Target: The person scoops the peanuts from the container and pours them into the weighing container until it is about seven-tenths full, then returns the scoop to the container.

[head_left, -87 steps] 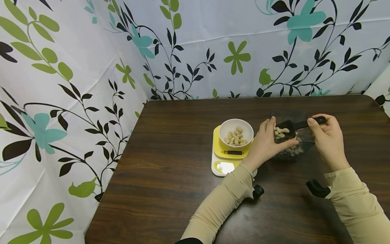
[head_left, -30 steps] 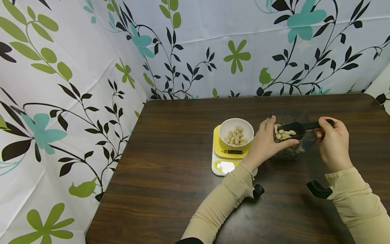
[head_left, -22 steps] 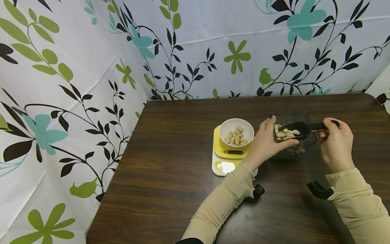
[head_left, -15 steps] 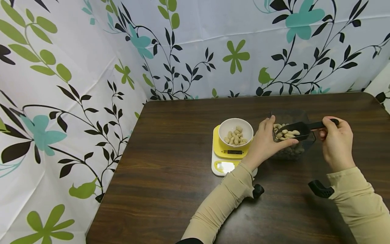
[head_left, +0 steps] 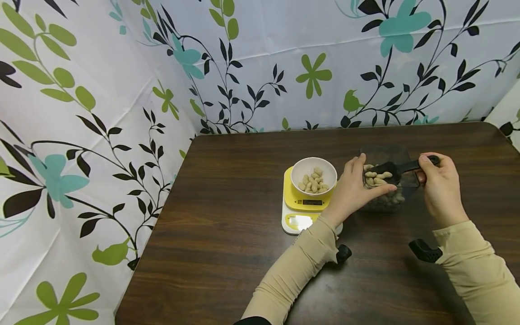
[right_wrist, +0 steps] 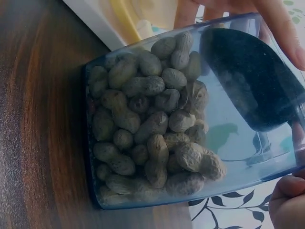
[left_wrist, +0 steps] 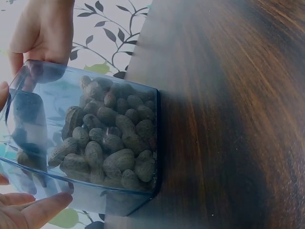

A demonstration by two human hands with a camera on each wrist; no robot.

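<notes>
Both hands are busy. Our right hand [head_left: 443, 185] pinches the black scoop [head_left: 408, 166] by its handle; our left hand [head_left: 352, 187] grips the clear box [right_wrist: 233, 160] near the rim, thumb along the near side, fingers round the left side.

Box appears upright on the wooden surface [head_left: 223, 203], with peanuts [right_wrist: 190, 156] heaped in its lower part. Scoop blade sits inside its mouth, above the heap. Some peanuts show around the blade; how many it carries, we cannot tell.

Scoop's long axis runs crosswise, handle to our right, blade to our left and slightly toward us. Extended, that line reaches the white bowl [head_left: 299, 174], which stands on the yellow-and-white scale [head_left: 292, 198] to the left of both hands and already holds some peanuts.

The relation we judge decisive: the left hand is nearer the bowl and lies between it and the blade, while the scoop is in the farther hand.
</notes>
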